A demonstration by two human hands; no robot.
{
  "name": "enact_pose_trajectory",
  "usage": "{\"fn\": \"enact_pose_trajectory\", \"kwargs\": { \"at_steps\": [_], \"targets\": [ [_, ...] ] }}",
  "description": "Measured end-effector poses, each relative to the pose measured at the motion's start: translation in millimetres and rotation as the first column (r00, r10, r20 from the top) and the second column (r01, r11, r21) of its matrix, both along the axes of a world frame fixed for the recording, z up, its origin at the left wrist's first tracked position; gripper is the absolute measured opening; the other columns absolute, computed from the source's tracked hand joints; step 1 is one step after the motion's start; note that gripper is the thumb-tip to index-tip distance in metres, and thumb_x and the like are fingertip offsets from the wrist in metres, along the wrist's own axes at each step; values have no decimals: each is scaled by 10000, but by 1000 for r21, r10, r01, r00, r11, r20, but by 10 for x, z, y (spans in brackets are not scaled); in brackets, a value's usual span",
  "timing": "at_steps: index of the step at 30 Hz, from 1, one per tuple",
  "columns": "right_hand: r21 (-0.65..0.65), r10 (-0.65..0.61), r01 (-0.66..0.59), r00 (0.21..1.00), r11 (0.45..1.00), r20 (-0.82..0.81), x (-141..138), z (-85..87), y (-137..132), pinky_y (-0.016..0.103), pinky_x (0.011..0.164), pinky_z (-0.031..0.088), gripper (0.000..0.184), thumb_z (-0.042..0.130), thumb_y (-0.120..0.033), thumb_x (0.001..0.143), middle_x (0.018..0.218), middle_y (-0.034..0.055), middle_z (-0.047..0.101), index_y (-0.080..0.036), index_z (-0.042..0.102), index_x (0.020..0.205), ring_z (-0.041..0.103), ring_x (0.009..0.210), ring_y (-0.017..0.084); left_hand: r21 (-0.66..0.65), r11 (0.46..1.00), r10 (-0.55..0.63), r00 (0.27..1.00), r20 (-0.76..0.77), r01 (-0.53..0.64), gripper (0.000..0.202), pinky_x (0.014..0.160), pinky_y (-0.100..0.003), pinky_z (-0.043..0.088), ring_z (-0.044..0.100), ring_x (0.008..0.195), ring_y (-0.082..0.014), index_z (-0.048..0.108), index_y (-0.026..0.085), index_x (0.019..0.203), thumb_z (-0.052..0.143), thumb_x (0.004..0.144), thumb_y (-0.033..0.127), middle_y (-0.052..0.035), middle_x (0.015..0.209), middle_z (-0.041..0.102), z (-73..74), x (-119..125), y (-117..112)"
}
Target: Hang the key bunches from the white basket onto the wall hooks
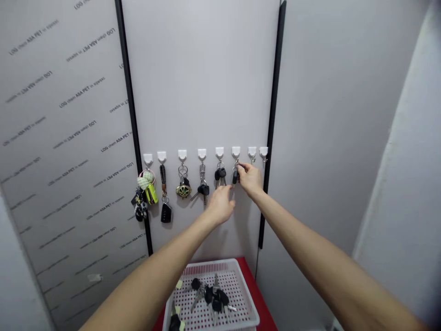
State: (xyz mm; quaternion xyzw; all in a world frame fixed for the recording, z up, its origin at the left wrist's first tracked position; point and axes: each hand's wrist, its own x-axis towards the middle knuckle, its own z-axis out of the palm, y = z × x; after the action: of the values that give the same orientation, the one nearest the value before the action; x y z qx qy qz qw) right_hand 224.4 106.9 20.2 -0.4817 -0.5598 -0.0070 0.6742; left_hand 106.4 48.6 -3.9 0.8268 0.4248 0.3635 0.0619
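My right hand pinches the ring of a bunch of keys with dark heads, right under a white hook. Whether that ring rests on the hook is hard to make out behind my fingertips. Below and to the left, my left hand holds nothing, its thumb apart from the fingers. It partly covers the lower end of another bunch of keys, which hangs from the neighbouring hook.
More bunches hang leftward: keys on a metal clasp, a green-gold round charm, a car key fob and a yellow-green tag. Two hooks stand at right. Below, a white basket holds several keys on a red surface.
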Motion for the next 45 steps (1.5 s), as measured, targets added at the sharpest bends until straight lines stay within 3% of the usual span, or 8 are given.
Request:
{"fn": "enact_pose_trajectory", "kwargs": {
  "at_steps": [6, 9, 12, 15, 18, 23, 33, 45],
  "targets": [
    [-80, -118, 117, 993, 990, -11, -67, -237, -248, 280, 664, 374, 384, 413, -261, 624, 839, 73, 523, -125, 444, 982, 492, 683, 131, -137, 990, -9, 998, 63, 17, 404, 774, -233, 341, 456, 847, -126, 411, 145, 1022, 425, 619, 171, -52, 987, 474, -422, -207, -52],
    [-109, -165, 165, 986, 980, 12, -145, -728, -464, 274, 711, 356, 413, 378, -217, 632, 1010, 100, 424, -140, 381, 1039, 457, 809, 146, -286, 958, 20, 995, 101, 10, 378, 753, -218, 348, 457, 833, -113, 423, 147, 1001, 422, 625, 185, -44, 958, 488, -904, -367, -120],
    [-288, -7, 52, 988, 956, 155, -295, -1410, -687, 283, 748, 336, 377, 349, -173, 632, 995, 90, 428, -149, 408, 1004, 420, 879, 158, -434, 899, 82, 996, 39, -57, 372, 761, -220, 337, 447, 855, -121, 429, 140, 993, 415, 624, 184, -50, 963, 490, -1459, -508, -238],
    [-585, 274, -34, 904, 810, 328, -483, -2010, -865, 278, 789, 302, 345, 367, -144, 615, 948, 85, 472, -142, 474, 943, 407, 905, 163, -467, 873, 106, 990, -97, -140, 388, 818, -235, 290, 400, 936, -146, 431, 137, 997, 415, 612, 175, -57, 1012, 467, -1888, -578, -374],
    [-735, 440, 23, 789, 677, 430, -626, -2331, -949, 284, 789, 287, 370, 401, -149, 601, 956, 82, 484, -153, 482, 961, 390, 926, 182, -441, 871, 115, 963, -246, -216, 427, 835, -261, 268, 380, 949, -175, 426, 137, 1009, 426, 582, 152, -66, 1024, 458, -2098, -594, -460],
    [-767, 566, 33, 656, 640, 500, -694, -2405, -953, 263, 751, 296, 263, 415, -168, 602, 849, 69, 531, -155, 544, 831, 434, 839, 177, -409, 878, 130, 946, -296, -249, 346, 777, -259, 305, 414, 886, -176, 488, 154, 909, 396, 577, 118, -56, 938, 507, -2131, -631, -447],
    [-754, 541, 58, 662, 654, 519, -675, -2434, -965, 226, 620, 312, 199, 414, -160, 585, 748, 60, 576, -165, 575, 700, 485, 725, 161, -445, 841, 183, 936, -300, -307, 225, 661, -227, 336, 483, 771, -148, 521, 179, 742, 367, 593, 114, -35, 804, 558, -2190, -774, -370],
    [-741, 578, -335, 812, 582, 87, -508, -2244, -843, 177, 471, 274, 163, 385, -229, 633, 519, -18, 468, -135, 512, 596, 385, 489, 74, -571, 820, 157, 945, 286, 36, 185, 477, -174, 307, 393, 486, -74, 508, 128, 735, 387, 608, 189, 36, 519, 428, -1949, -799, -194]
  ]
}}
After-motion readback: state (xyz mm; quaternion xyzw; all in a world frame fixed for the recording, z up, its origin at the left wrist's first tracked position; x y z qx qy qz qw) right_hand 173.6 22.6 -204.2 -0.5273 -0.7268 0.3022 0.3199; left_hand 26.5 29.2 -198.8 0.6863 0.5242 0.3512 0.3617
